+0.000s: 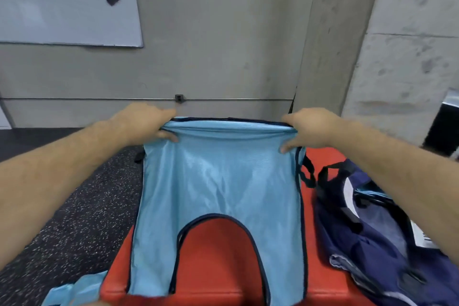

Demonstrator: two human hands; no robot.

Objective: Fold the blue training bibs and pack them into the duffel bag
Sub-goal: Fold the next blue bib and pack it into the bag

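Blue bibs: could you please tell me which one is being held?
The bib draped over the red surface, its top edge gripped by the left hand and right hand; the other bib lies crumpled at lower left.

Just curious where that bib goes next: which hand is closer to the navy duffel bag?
Right. The right hand grips the bib corner nearest the duffel bag; the left hand grips the opposite corner, across the bib from it.

We see: light blue bib [218, 181] with navy trim, red bench [213, 251], navy duffel bag [367, 238], black white-speckled floor [74, 211].
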